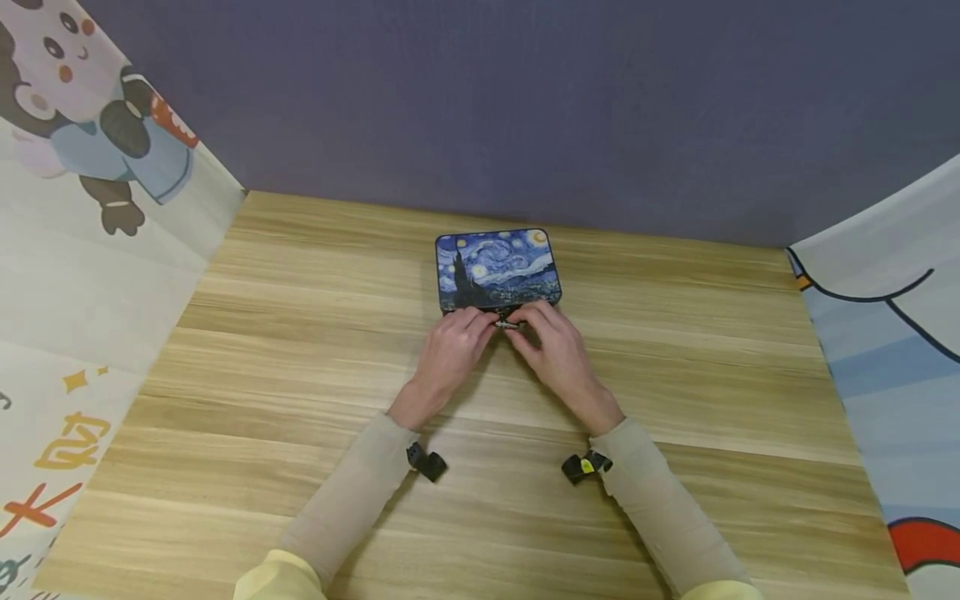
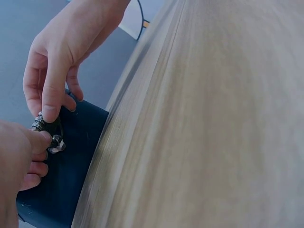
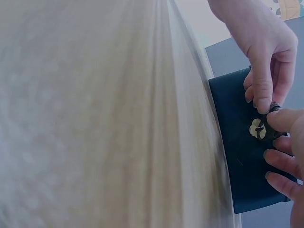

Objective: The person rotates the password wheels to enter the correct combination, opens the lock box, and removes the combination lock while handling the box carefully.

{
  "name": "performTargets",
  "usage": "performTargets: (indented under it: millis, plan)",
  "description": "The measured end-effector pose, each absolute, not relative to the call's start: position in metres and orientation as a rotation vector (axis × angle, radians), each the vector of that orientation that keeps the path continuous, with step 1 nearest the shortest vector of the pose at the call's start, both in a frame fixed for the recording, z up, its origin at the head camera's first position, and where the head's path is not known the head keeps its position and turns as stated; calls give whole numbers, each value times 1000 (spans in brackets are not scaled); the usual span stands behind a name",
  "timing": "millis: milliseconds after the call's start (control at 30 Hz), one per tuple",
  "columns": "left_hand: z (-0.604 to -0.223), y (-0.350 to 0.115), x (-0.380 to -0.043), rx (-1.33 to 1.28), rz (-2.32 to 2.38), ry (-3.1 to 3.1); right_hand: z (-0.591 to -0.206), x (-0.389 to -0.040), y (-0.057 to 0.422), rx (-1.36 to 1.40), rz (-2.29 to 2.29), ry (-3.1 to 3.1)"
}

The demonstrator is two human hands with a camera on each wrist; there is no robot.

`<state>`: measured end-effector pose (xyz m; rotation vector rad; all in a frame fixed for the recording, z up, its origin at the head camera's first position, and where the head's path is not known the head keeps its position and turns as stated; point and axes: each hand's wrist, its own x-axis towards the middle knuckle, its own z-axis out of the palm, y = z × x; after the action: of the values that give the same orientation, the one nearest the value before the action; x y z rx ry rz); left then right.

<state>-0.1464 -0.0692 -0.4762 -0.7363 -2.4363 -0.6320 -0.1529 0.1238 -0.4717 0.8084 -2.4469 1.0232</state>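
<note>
A tin box with a swirling blue night-sky painting on its lid lies closed on the table, its dark front facing me. At the middle of that front, a small combination padlock with ridged dials hangs at a metal clasp. My left hand pinches the padlock from the left between thumb and fingers. From the right, my right hand pinches its other end. The fingertips of both hands nearly meet there and cover much of the lock. The dial digits are too small to read.
The wood-grain table extends around the box on all sides. Behind it rises a dark blue-grey panel. Printed cartoon sheets stand along the left side and right side.
</note>
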Motion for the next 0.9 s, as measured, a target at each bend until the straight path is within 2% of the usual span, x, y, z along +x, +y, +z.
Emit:
performTargets:
  millis: [900]
  plan:
    - [-477,-70,-146,-740,-623,-2429,-473,-154,124,801,1002,-2452]
